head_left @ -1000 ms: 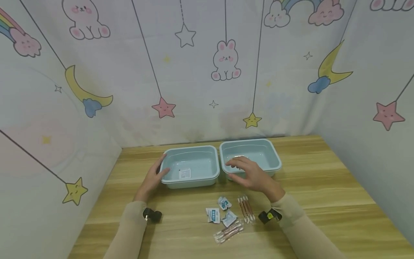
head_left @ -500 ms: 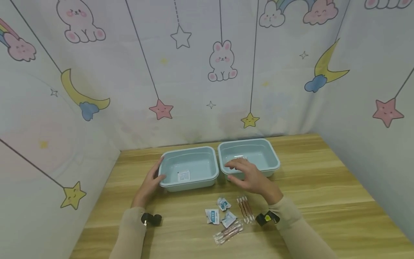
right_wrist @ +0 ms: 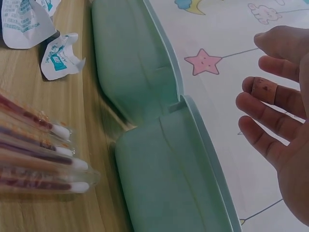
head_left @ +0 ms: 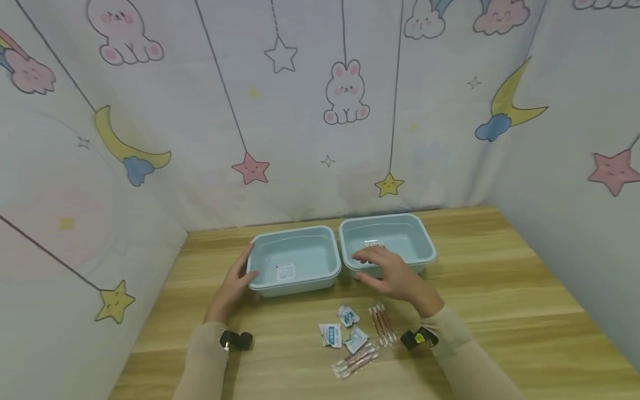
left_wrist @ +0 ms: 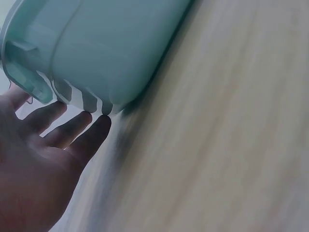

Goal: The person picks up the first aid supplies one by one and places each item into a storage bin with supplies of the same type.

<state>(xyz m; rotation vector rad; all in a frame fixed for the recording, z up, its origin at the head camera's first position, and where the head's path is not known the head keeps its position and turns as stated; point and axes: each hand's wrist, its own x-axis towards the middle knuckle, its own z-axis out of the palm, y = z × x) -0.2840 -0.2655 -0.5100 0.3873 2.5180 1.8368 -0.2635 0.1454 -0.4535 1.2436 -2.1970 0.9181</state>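
Note:
My left hand [head_left: 232,286] is at the left end of a pale blue-green plastic tub [head_left: 300,287]; its fingertips touch the outer wall and the thumb lies at the rim. In the left wrist view those fingers [left_wrist: 89,137] are fairly straight and spread. A flat white packet [head_left: 286,271] lies in this tub. Over the near left corner of a matching tub [head_left: 429,253] is my right hand [head_left: 392,275], holding nothing. The right wrist view shows its fingers [right_wrist: 270,113] loosely bent. Partly behind that hand, a white-edged packet [head_left: 374,243] shows inside the right tub.
In front of the tubs lie several small white sachets with blue print [head_left: 331,335]. Two clear packs of brown-stemmed cotton swabs are beside them, one upright pack [head_left: 382,325] and one slanted pack [head_left: 355,361]. A printed curtain [head_left: 300,128] stands behind the wooden table [head_left: 500,311].
My left thumb has drawn back from over the left tub's inside to its rim. The right hand stays almost where it was; the sachets and swab packs have not moved.

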